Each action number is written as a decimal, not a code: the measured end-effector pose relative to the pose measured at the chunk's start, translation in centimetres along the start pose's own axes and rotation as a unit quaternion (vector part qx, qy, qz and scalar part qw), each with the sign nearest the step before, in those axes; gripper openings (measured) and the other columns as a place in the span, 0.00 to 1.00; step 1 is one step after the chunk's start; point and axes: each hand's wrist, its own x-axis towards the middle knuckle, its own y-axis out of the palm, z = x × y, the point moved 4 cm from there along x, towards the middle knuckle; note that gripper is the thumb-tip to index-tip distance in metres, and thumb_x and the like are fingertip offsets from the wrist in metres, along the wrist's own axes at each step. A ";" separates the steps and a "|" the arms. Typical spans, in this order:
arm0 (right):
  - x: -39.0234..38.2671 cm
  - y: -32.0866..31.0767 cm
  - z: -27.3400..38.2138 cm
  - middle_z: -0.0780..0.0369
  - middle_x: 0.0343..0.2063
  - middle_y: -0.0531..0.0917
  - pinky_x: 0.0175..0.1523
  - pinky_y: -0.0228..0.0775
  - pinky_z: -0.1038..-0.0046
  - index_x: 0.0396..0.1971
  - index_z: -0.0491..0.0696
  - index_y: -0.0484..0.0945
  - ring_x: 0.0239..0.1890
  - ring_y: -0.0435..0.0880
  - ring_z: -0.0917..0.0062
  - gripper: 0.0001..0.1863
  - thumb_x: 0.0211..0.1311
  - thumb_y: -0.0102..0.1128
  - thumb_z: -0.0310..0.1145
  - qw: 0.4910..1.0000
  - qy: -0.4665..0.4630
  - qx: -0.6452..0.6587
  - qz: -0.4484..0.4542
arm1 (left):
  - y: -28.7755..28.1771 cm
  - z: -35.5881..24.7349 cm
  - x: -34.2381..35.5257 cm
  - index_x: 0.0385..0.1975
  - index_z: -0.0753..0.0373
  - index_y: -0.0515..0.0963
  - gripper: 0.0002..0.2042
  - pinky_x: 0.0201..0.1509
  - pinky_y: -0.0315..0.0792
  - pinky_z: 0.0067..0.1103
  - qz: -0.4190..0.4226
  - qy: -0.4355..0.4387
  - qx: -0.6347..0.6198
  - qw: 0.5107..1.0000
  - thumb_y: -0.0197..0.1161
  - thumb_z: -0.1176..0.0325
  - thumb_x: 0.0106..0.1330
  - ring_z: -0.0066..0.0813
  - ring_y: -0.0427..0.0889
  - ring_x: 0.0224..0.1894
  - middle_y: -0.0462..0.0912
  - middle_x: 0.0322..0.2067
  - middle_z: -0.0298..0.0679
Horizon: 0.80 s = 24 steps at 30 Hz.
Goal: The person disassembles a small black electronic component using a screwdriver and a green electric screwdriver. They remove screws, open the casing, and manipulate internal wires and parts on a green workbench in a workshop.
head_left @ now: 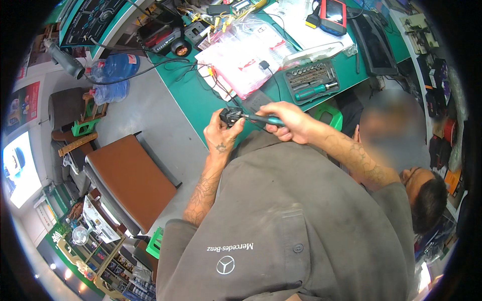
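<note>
Near the front edge of the green bench [183, 100], my left hand [221, 131] grips a small black part [230, 115] between thumb and fingers. My right hand [293, 122] is closed around a tool [275, 121] with a teal-and-black handle, whose dark front end meets the black part; the exact contact is too small to make out. Just behind my hands lie a dark grey strip [255, 100] and thin black cables. A socket and bit case [311, 80] with a teal driver lies open on the bench to the right.
Plastic bags [246, 55], a red diagnostic device [331, 15] and a dark screen [374, 45] cover the bench. At left are a brown padded chair [130, 183] and water jugs [113, 67]. Other people [427, 200] are close at right, beside a green stool [329, 118].
</note>
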 end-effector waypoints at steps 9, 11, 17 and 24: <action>0.1 2.0 -0.4 0.57 0.24 0.79 0.25 0.72 0.66 0.47 0.40 0.78 0.23 0.80 0.66 0.18 0.55 0.58 0.28 0.620 -0.458 -0.618 -0.156 | 0.8 1.6 1.0 0.38 0.71 0.79 0.18 0.27 0.68 0.14 0.053 -0.021 -0.009 0.998 0.74 0.64 0.56 0.13 0.71 0.23 0.80 0.23 0.32; -0.8 2.9 -1.0 0.56 0.26 0.79 0.31 0.76 0.64 0.43 0.39 0.79 0.27 0.82 0.63 0.20 0.47 0.61 0.27 0.478 -0.459 -0.734 -0.151 | 1.4 3.8 1.4 0.36 0.70 0.79 0.17 0.23 0.63 0.13 0.086 -0.059 -0.025 0.994 0.74 0.64 0.56 0.09 0.65 0.20 0.76 0.19 0.25; 0.4 1.6 -1.3 0.58 0.22 0.78 0.25 0.70 0.68 0.34 0.42 0.78 0.19 0.77 0.69 0.09 0.54 0.57 0.29 0.750 -0.422 -0.471 -0.195 | 2.1 3.8 1.5 0.36 0.70 0.80 0.17 0.23 0.58 0.12 0.098 -0.056 -0.099 0.989 0.74 0.62 0.57 0.10 0.62 0.21 0.73 0.19 0.24; 2.6 -1.9 -2.5 0.54 0.23 0.80 0.16 0.62 0.71 0.38 0.45 0.76 0.14 0.72 0.76 0.09 0.61 0.54 0.33 0.966 -0.152 -0.180 -0.104 | 2.1 2.7 0.9 0.36 0.70 0.79 0.17 0.22 0.59 0.13 0.112 -0.008 -0.029 0.993 0.73 0.62 0.57 0.11 0.63 0.20 0.74 0.20 0.25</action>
